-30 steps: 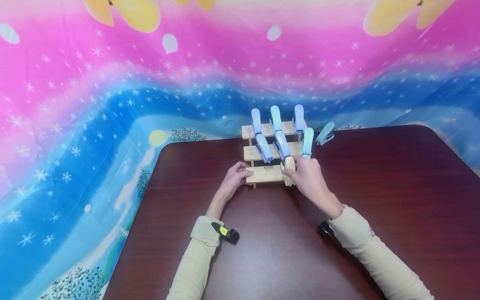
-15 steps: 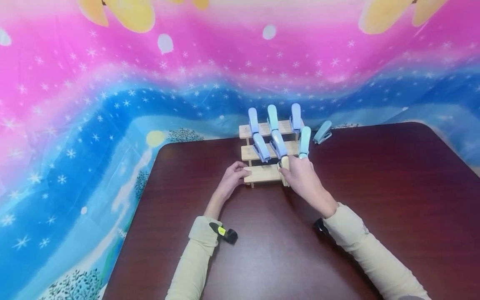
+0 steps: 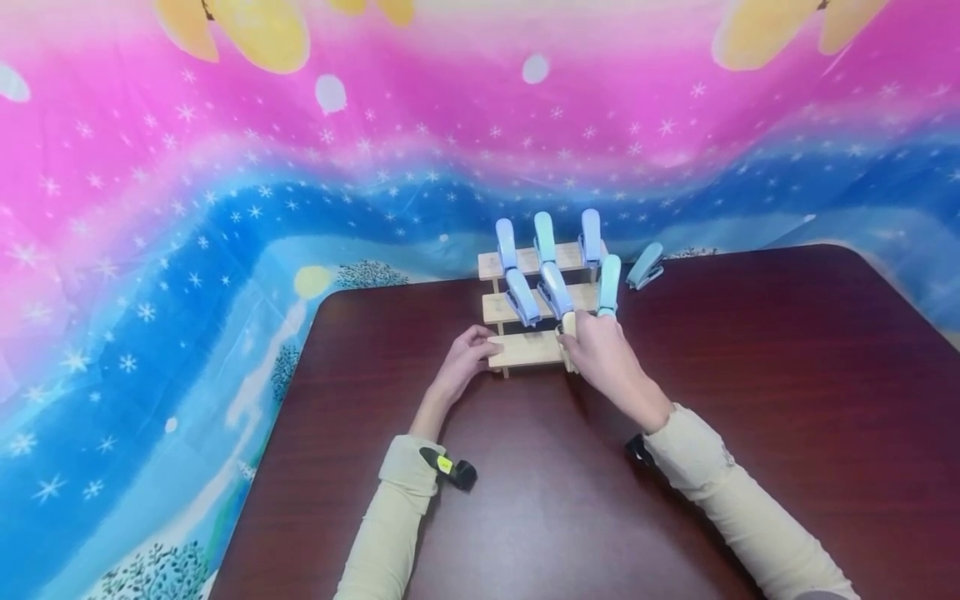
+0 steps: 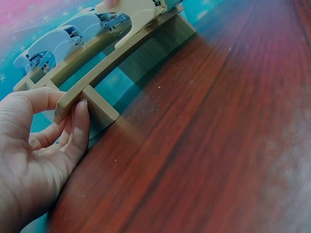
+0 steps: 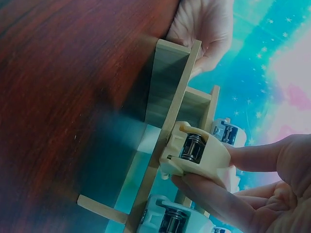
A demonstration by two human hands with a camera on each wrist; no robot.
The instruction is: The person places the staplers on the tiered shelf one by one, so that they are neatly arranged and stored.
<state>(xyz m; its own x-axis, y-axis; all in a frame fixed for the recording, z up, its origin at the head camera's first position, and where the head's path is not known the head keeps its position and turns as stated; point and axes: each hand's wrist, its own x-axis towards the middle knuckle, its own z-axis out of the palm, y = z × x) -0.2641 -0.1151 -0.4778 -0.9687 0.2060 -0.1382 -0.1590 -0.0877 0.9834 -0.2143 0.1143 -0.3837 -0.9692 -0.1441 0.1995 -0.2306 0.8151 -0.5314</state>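
Note:
A three-step wooden rack (image 3: 525, 350) stands on the table. My left hand (image 3: 462, 364) grips the left end of its lowest step, and the left wrist view shows fingers above and below the board (image 4: 104, 65). My right hand (image 3: 613, 360) pinches a cream stapler (image 5: 214, 158) over the right part of that step, between thumb and fingers; in the head view the hand covers much of it. Just right of it stands a mint stapler (image 3: 610, 285), seen in the right wrist view as a pale blue-green stapler (image 5: 170, 218) at the step's end.
On the top step stand a lavender stapler (image 3: 506, 243), a mint stapler (image 3: 543, 237) and another lavender stapler (image 3: 591, 237). Two lavender staplers, a left one (image 3: 522, 297) and a right one (image 3: 555, 290), occupy the middle step. A teal stapler (image 3: 646, 266) lies on the table (image 3: 750, 375) behind right.
The whole scene has shifted slightly left in the head view. The cream stapler has turned a little and is more covered by my right hand. My left hand keeps its grip.

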